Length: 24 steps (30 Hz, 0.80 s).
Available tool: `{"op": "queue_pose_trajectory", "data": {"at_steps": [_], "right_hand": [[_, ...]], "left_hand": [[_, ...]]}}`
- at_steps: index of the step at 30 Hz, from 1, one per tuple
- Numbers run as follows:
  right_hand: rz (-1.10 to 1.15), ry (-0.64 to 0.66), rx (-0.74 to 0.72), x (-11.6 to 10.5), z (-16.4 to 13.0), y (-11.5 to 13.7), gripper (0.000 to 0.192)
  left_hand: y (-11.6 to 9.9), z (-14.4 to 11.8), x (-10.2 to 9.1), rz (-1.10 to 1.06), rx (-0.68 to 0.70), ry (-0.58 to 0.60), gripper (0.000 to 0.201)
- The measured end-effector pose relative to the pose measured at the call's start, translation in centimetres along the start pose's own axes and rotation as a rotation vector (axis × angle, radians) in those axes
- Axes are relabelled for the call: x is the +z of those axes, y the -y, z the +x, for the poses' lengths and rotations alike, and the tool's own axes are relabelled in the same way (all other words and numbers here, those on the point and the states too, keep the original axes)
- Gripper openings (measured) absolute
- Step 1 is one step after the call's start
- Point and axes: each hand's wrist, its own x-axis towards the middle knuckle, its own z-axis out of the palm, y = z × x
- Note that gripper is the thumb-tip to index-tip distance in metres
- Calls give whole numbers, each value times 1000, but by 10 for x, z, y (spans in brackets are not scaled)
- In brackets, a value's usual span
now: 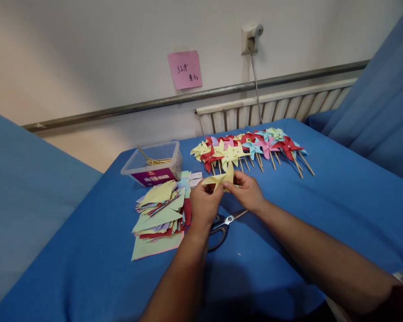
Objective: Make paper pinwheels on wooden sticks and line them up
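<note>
At the middle of the blue-covered table [289,255], above the scissors [225,222], a yellow paper pinwheel [227,178] is held up between two bare hands. Left hand [204,203]: fingers curled around the near-left side, gripping. Right hand [249,192]: thumb pressed near the centre, fingers behind, also gripping. Whether a stick or pin is fitted cannot be told; fingers cover the underside.

The step appears to be shaping or gathering the vanes. Judged best done with the left hand as a steady clamp and the right thumb pinning the folded tips squarely over the centre. Light pressure suits; thin paper would crease flat if squeezed. Vanes should stay rounded and evenly spaced, like those on the finished pinwheels [269,146] lying beyond. Likely fault: a tip slipping out as the grip shifts.

Left of the hands: stacked coloured paper [159,219]; behind it, a clear plastic tub [154,175] of wooden sticks [158,161].
</note>
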Motion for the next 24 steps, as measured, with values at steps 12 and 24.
{"op": "queue_pose_trajectory", "data": {"at_steps": [12,24], "right_hand": [[-5,-9,33,1,-1,3,23],[75,38,69,-4,3,1,24]], "left_hand": [[0,0,-1,26,1,0,22],[2,2,-2,-13,-4,29,22]]}}
